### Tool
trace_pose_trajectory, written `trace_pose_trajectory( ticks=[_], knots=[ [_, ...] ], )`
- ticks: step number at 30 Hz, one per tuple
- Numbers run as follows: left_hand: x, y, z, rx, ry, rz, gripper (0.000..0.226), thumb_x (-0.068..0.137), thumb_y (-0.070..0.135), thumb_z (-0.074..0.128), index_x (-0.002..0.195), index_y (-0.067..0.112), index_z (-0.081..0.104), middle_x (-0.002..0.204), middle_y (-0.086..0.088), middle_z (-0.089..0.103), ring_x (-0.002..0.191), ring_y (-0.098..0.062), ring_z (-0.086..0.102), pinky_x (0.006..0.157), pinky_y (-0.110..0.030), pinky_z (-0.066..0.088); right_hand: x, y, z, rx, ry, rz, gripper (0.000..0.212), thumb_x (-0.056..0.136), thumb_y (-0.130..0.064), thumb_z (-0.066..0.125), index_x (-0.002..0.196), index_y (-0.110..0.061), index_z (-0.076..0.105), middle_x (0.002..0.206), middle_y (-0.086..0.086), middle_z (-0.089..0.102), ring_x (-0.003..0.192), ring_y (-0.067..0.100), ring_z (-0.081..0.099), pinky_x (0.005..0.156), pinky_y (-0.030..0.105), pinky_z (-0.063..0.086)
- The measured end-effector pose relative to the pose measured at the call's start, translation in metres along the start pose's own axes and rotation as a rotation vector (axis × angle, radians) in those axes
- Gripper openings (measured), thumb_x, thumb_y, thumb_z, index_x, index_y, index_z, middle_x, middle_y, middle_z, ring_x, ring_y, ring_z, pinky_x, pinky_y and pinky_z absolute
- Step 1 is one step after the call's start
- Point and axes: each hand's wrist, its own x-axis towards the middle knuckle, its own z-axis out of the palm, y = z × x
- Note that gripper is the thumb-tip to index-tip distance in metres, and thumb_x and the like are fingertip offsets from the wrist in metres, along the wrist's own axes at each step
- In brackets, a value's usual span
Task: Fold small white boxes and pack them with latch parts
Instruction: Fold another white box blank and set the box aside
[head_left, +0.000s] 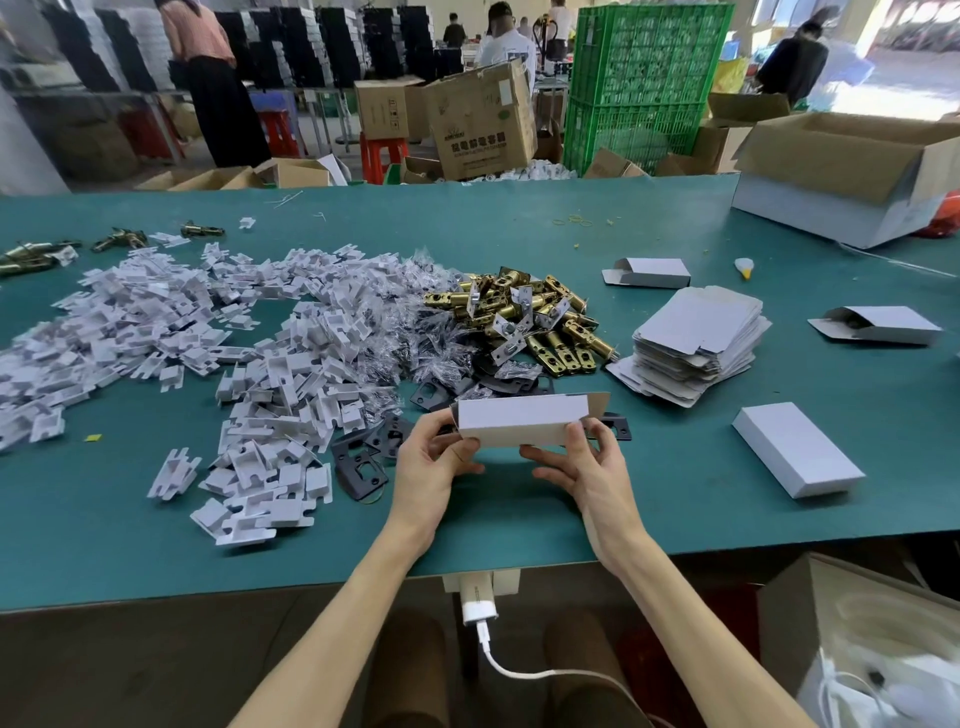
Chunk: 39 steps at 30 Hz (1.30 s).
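I hold a small white box (522, 420) just above the green table (519, 525), its long side facing me. My left hand (428, 465) grips its left end, fingers curled under it. My right hand (584, 467) pinches the right end, where a flap sticks up. Behind the box lies a heap of brass latches (524, 317). Black strike plates (363, 457) lie under and left of my hands. A stack of flat white box blanks (696, 345) sits to the right.
A wide spread of white cardboard inserts (208, 343) and small plastic bags (415, 332) covers the table's left half. A shut white box (797, 454) lies at right, two part-folded ones (647, 271) (878, 325) farther back. A large open carton (852, 171) stands at the far right corner.
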Motion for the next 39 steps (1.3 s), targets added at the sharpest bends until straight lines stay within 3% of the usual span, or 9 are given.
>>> trace_pose_trajectory(
  ticks=[4, 8, 10, 14, 19, 23, 29, 35, 39],
  knots=[
    [0.0, 0.0, 0.003, 0.098, 0.012, 0.047, 0.038, 0.093, -0.009, 0.068, 0.12, 0.017, 0.066, 0.108, -0.016, 0.067, 0.093, -0.022, 0.067, 0.062, -0.034, 0.062, -0.001, -0.005, -0.002, 0.023, -0.035, 0.025, 0.088, 0.079, -0.052, 0.068, 0.148, -0.013, 0.033, 0.124, 0.013, 0.072, 0.102, 0.044, 0.072, 0.077, 0.035, 0.063],
    [-0.002, 0.001, 0.006, 0.192, -0.014, 0.105, 0.044, 0.09, -0.005, 0.073, 0.116, 0.03, 0.066, 0.104, -0.002, 0.066, 0.091, -0.016, 0.068, 0.062, -0.034, 0.062, 0.0, -0.002, -0.003, 0.005, -0.015, 0.025, 0.07, 0.085, -0.038, 0.073, 0.142, -0.015, 0.04, 0.125, 0.015, 0.071, 0.1, 0.042, 0.073, 0.079, 0.037, 0.063],
    [-0.004, 0.002, 0.007, 0.241, -0.017, 0.145, 0.044, 0.09, -0.004, 0.074, 0.114, 0.032, 0.066, 0.109, 0.001, 0.066, 0.096, -0.015, 0.069, 0.065, -0.033, 0.062, 0.001, -0.002, -0.003, 0.02, -0.013, 0.043, 0.072, 0.086, -0.039, 0.073, 0.144, -0.014, 0.038, 0.124, 0.013, 0.072, 0.101, 0.042, 0.073, 0.081, 0.038, 0.063],
    [-0.007, 0.002, 0.006, 0.299, -0.003, 0.215, 0.04, 0.093, -0.005, 0.071, 0.114, 0.029, 0.066, 0.116, 0.002, 0.068, 0.104, -0.016, 0.07, 0.063, -0.031, 0.062, 0.001, -0.003, -0.003, 0.056, -0.018, 0.06, 0.08, 0.083, -0.045, 0.072, 0.145, -0.01, 0.037, 0.124, 0.014, 0.071, 0.103, 0.044, 0.072, 0.077, 0.036, 0.063],
    [-0.01, 0.005, 0.007, 0.315, 0.01, 0.269, 0.04, 0.094, -0.002, 0.072, 0.116, 0.029, 0.065, 0.115, 0.002, 0.068, 0.107, -0.015, 0.069, 0.062, -0.03, 0.062, 0.001, -0.004, -0.004, 0.1, -0.042, 0.047, 0.071, 0.089, -0.037, 0.07, 0.142, 0.0, 0.041, 0.123, 0.021, 0.071, 0.105, 0.044, 0.071, 0.081, 0.036, 0.062],
    [-0.011, 0.004, 0.006, 0.333, 0.028, 0.272, 0.038, 0.093, 0.003, 0.075, 0.119, 0.029, 0.067, 0.115, 0.005, 0.072, 0.109, -0.012, 0.07, 0.061, -0.028, 0.062, 0.001, -0.004, -0.005, 0.12, -0.036, 0.046, 0.068, 0.09, -0.034, 0.069, 0.142, 0.0, 0.042, 0.123, 0.022, 0.07, 0.106, 0.044, 0.071, 0.086, 0.037, 0.061],
    [-0.011, 0.006, 0.005, 0.4, 0.033, 0.322, 0.044, 0.092, 0.009, 0.076, 0.127, 0.035, 0.067, 0.121, 0.007, 0.072, 0.115, -0.009, 0.068, 0.064, -0.026, 0.063, 0.001, -0.006, -0.001, 0.107, -0.024, 0.043, 0.08, 0.08, -0.043, 0.078, 0.141, -0.003, 0.045, 0.124, 0.022, 0.069, 0.108, 0.042, 0.071, 0.088, 0.037, 0.06],
    [-0.012, 0.004, 0.005, 0.482, -0.035, 0.397, 0.057, 0.093, -0.004, 0.071, 0.139, 0.03, 0.065, 0.134, 0.013, 0.068, 0.121, -0.003, 0.065, 0.067, -0.026, 0.063, 0.001, -0.005, -0.003, 0.12, -0.021, 0.04, 0.066, 0.09, -0.036, 0.07, 0.141, -0.004, 0.044, 0.125, 0.022, 0.069, 0.108, 0.041, 0.071, 0.09, 0.038, 0.06],
    [-0.011, 0.0, 0.004, 0.532, -0.005, 0.42, 0.05, 0.092, -0.003, 0.072, 0.134, 0.024, 0.069, 0.128, 0.008, 0.072, 0.115, -0.008, 0.069, 0.07, -0.038, 0.064, 0.001, -0.006, -0.003, 0.114, -0.026, 0.036, 0.058, 0.092, -0.034, 0.066, 0.138, -0.005, 0.046, 0.124, 0.025, 0.068, 0.105, 0.041, 0.071, 0.089, 0.038, 0.061]
  ],
)
